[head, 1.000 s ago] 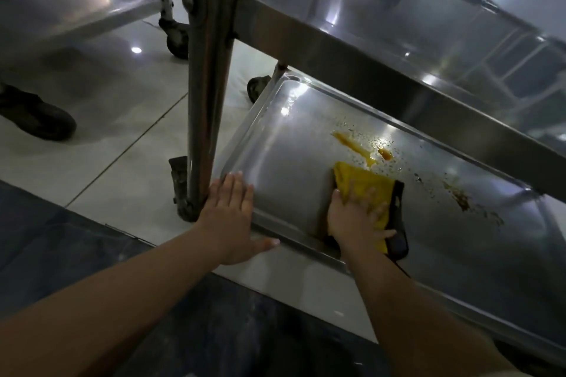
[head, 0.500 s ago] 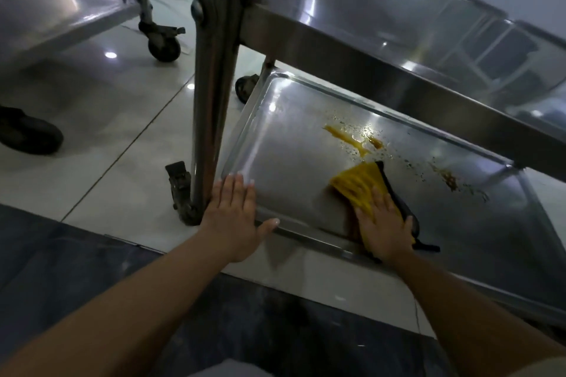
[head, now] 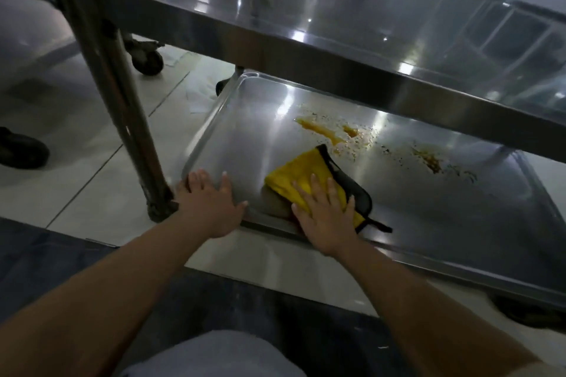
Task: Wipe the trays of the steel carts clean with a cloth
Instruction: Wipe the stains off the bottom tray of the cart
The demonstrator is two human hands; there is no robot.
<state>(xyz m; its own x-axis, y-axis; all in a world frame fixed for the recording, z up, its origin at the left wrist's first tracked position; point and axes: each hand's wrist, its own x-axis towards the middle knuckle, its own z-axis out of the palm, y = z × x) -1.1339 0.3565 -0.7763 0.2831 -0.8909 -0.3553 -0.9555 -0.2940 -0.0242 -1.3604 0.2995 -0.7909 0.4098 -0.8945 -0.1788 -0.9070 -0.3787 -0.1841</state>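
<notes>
The steel cart's bottom tray (head: 245, 138) lies low over the floor, under the upper tray (head: 337, 49). A yellow cloth with a black edge (head: 301, 171) lies flat on the tray near its front rim. My right hand (head: 324, 211) presses down on the cloth with straight, spread fingers. My left hand (head: 208, 202) rests flat on the tray's front left corner, beside the cart's leg (head: 122, 119). Orange-brown sauce stains (head: 327, 131) sit just beyond the cloth, and darker specks and a smear (head: 428, 159) lie farther right.
Another cart's shelf (head: 27, 40) and caster (head: 147, 60) stand at the left over the tiled floor. A dark shoe (head: 21, 150) is at the far left. A caster (head: 533, 312) shows under the tray's right front. A dark floor band runs along the bottom.
My right hand has slid the cloth a little back toward the left along the tray's front rim. The camera has dropped lower. My left hand stays on the corner.
</notes>
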